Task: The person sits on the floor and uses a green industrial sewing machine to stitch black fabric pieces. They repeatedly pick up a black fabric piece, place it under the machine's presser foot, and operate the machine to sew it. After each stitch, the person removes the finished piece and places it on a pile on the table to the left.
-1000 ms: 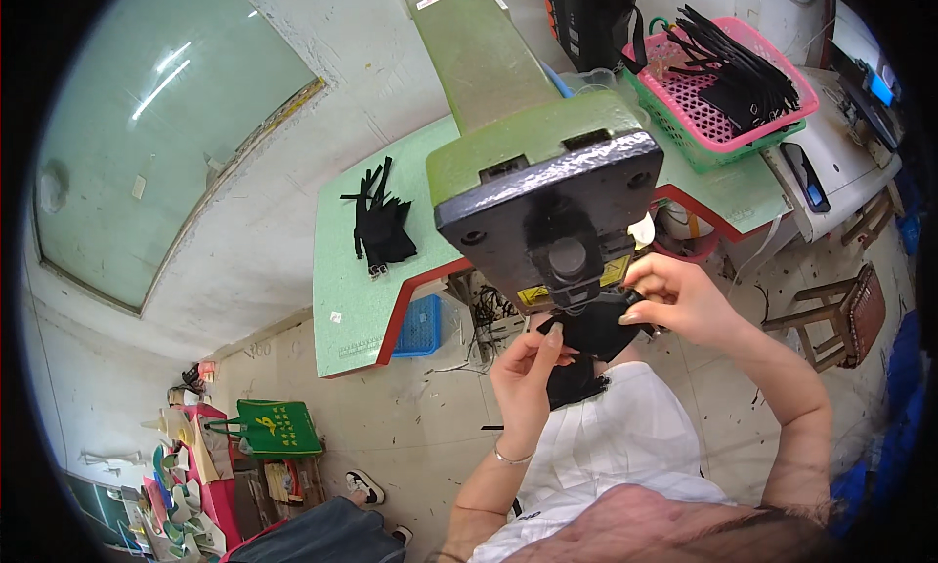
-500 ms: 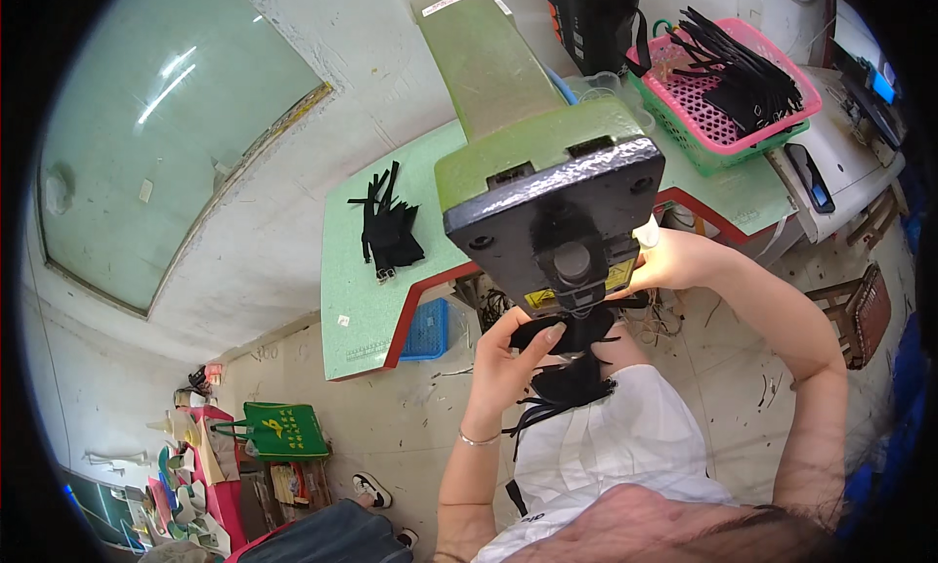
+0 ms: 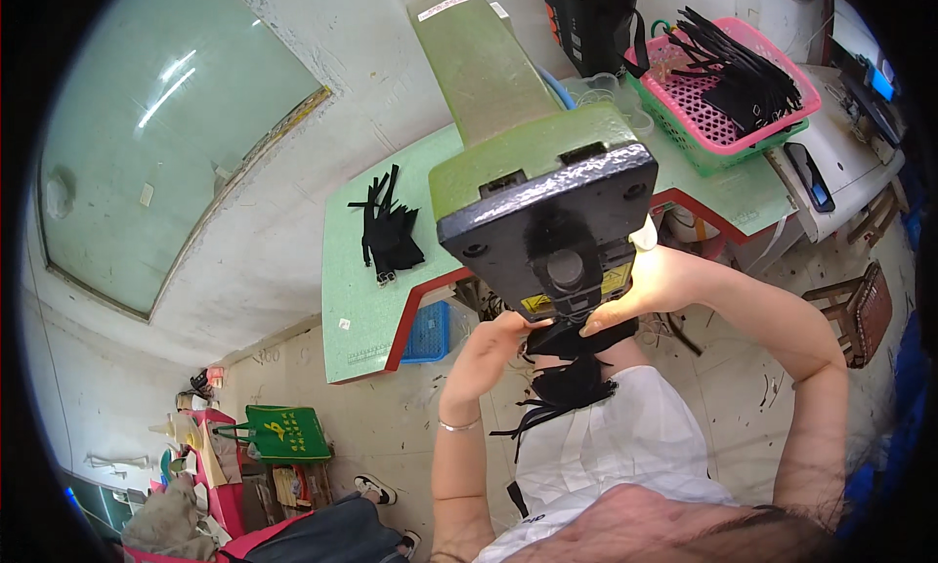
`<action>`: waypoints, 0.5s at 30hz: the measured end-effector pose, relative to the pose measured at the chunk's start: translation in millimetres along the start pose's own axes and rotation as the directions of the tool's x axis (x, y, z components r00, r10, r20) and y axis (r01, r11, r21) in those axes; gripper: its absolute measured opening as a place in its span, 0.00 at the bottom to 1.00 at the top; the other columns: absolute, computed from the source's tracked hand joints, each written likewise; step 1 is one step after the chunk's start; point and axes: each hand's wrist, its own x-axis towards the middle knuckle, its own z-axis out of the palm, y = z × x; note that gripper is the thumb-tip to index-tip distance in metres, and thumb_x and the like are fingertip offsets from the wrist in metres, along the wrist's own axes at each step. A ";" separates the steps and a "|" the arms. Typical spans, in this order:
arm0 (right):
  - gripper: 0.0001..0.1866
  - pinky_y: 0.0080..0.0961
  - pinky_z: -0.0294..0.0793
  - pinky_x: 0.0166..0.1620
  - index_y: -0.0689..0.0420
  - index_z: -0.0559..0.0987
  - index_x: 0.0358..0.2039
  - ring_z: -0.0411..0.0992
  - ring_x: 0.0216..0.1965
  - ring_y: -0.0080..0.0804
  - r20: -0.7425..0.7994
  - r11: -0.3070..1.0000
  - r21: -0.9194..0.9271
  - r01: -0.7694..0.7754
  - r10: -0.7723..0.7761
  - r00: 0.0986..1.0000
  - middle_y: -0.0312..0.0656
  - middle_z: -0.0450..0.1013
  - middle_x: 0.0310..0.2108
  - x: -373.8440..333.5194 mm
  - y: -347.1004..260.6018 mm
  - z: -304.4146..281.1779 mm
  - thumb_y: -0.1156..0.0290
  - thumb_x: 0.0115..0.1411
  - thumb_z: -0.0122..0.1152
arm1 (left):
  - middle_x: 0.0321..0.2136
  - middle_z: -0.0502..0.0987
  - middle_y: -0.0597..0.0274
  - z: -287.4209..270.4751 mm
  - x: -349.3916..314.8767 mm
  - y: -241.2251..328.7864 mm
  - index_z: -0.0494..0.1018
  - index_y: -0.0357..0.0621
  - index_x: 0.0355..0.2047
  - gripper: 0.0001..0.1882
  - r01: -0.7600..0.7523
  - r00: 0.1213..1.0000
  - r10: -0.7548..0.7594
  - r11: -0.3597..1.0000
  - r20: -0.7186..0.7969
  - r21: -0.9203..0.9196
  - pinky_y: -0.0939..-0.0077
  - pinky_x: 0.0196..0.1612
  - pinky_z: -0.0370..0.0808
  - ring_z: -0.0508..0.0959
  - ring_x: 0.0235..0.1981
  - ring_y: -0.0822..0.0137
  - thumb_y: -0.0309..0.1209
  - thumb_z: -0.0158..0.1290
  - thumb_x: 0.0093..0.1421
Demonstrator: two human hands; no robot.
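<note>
A green machine head [image 3: 537,172] with a black underside stands in front of me. Just below it, both hands are at a black fabric piece [image 3: 562,341]. My left hand [image 3: 481,356] has its fingertips pinched together at the left edge of the piece. From the other side my right hand [image 3: 657,288] grips it, thumb on top, fingers partly hidden by the machine. A bundle of black pieces with loose strap ends [image 3: 572,382] lies on my white-clothed lap.
On the green table [image 3: 347,270] to the left lies another pile of black straps [image 3: 391,231]. At the far right stands a pink basket [image 3: 806,94] holding more black straps, near a phone [image 3: 809,177]. A blue basket [image 3: 426,333] sits under the table.
My left hand has drawn back left, from over the piece to its edge. The right hand has come out from beside the machine, and its thumb now shows on the piece.
</note>
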 end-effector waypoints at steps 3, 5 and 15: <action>0.22 0.19 0.65 0.34 0.62 0.78 0.26 0.65 0.28 0.20 -0.064 0.997 0.024 0.069 -0.068 0.996 0.33 0.68 0.24 0.3 0.9 3.9 0.52 0.50 0.65 | 0.26 0.77 0.66 3.7 -0.6 1.1 0.76 0.35 0.31 0.05 0.101 0.995 -0.096 0.828 -0.038 0.552 0.86 0.32 0.66 0.71 0.27 0.79 0.21 0.56 0.53; 0.21 0.18 0.65 0.34 0.63 0.78 0.30 0.66 0.28 0.20 -0.149 0.963 0.088 0.253 -0.239 0.960 0.34 0.70 0.25 -1.6 15.6 10.8 0.54 0.54 0.62 | 0.26 0.77 0.66 15.1 -1.6 5.5 0.77 0.35 0.31 0.07 0.113 0.992 -0.077 0.880 -0.096 0.461 0.83 0.32 0.66 0.71 0.30 0.78 0.25 0.59 0.51; 0.19 0.13 0.54 0.15 0.59 0.73 0.22 0.56 0.11 0.13 -0.114 0.734 0.677 -0.054 0.177 0.978 0.35 0.72 0.17 -32.6 28.9 74.3 0.58 0.63 0.49 | 0.25 0.76 0.68 51.2 -42.4 -40.0 0.74 0.35 0.32 0.07 -0.094 0.864 0.015 0.987 -0.503 -0.131 0.89 0.30 0.66 0.70 0.24 0.81 0.25 0.58 0.54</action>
